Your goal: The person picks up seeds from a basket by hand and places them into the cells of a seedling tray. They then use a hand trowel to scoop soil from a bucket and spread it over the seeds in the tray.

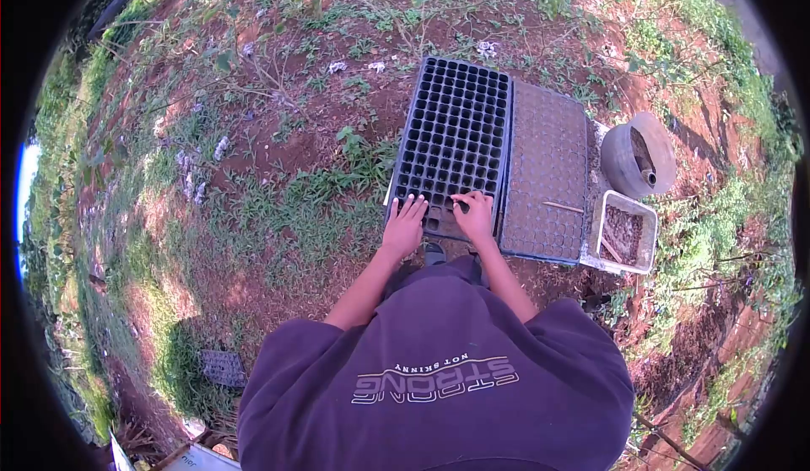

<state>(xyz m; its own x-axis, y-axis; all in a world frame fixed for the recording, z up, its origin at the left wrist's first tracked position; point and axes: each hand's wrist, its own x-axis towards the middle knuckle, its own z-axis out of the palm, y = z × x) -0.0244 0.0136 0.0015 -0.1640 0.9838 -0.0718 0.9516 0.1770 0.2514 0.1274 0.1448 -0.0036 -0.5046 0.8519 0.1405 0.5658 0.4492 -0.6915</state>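
A black seedling tray point(456, 121) with rows of square cells lies in front of me; most cells look dark and unfilled, while a few at the near end hold brown soil. My left hand point(405, 225) rests on the tray's near left edge, fingers spread and stretched out. Over the near rows, my right hand point(476, 215) has its fingers bent and drawn together at a cell; whatever they hold is hidden. Touching the tray's right side is a second seedling tray point(547, 159), its cells filled with brown soil. A thin stick point(563, 207) lies across it.
Right of the trays stand a round bucket point(616, 161) with soil and a small container inside, and a rectangular tub point(648, 233) holding brown material and a stick. Grass and reddish soil surround them. Another dark tray point(224, 368) lies at lower left.
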